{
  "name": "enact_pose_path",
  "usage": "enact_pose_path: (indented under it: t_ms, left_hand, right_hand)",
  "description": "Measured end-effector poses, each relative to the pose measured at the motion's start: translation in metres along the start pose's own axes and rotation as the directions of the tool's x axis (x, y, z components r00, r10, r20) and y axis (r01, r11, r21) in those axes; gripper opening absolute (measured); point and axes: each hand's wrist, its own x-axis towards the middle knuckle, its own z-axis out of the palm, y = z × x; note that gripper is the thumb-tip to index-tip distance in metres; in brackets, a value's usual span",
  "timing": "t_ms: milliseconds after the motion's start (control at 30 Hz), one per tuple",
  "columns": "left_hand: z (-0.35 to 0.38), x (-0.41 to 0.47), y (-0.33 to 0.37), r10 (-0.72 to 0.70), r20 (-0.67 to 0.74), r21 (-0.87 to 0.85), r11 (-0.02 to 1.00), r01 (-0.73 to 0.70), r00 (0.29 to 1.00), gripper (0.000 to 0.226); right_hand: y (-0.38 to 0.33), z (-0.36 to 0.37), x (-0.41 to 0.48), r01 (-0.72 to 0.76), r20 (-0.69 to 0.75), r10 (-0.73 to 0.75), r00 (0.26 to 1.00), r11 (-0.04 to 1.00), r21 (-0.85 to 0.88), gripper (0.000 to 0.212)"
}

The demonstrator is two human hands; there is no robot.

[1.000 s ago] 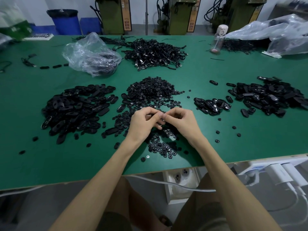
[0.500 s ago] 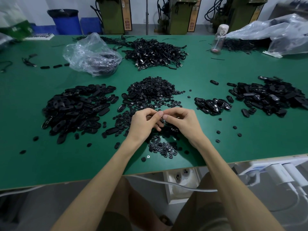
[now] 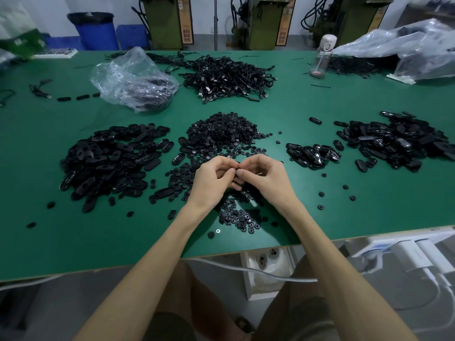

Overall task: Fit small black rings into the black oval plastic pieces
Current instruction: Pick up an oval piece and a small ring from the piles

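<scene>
**Figure: the worker's body, head-camera view.** Both forearms are showing bare along their whole visible length. The left forearm [image 3: 157, 262] is entering from 7 o'clock and the right forearm [image 3: 332, 262] from 5 o'clock. The left hand [image 3: 211, 178] and right hand [image 3: 266, 178], just above centre, are showing uncovered as well. At 6 o'clock the person is wearing dark grey-olive shorts [image 3: 310, 316], with bare legs showing beyond the hems. Between the legs a dark shape [image 3: 242, 324] is showing. It is possibly a sandal, but blur is preventing a firmer reading.
</scene>
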Motion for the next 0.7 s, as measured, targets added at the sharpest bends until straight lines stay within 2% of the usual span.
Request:
enact_pose_path:
  t_ms: [167, 367, 700]
  left_hand:
    - [-0.0008, 0.0010, -0.0017, -0.008, -0.018, 0.010, 1.000, 0.008, 1.000, 0.013]
    - [-0.0032, 0.0000, 0.0002, -0.036, -0.036, -0.089, 0.995, 0.033, 0.999, 0.012]
    - [-0.0021, -0.0006, 0.0024, -0.060, -0.034, -0.147, 0.988, 0.054, 0.998, 0.021]
  right_hand:
    - [-0.0002, 0.0012, 0.0001, -0.014, -0.014, 0.013, 1.000, 0.998, -0.069, 0.011]
    - [-0.0012, 0.0015, 0.0002, -0.031, -0.032, 0.028, 0.999, 0.996, -0.084, 0.011]
    - [-0.0029, -0.0025, 0.0000, -0.064, -0.092, 0.065, 0.994, 0.998, 0.013, 0.014]
